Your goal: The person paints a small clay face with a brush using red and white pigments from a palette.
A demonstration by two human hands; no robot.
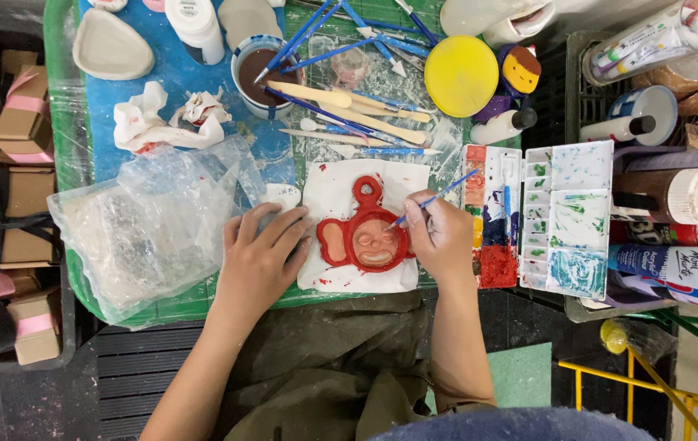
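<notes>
Two hands work on the red clay face [365, 237], lying on white paper [328, 192] mid-bench; left hand [260, 260] rests flat, fingers spread; right hand [440, 237] pinches a thin blue brush [439, 196]; small, slow dabs keep paint neat.

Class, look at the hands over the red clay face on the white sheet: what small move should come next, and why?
Probably a short stroke on the face: the right hand has the blue brush tip at the clay piece, while the left hand steadies the white sheet.
</notes>
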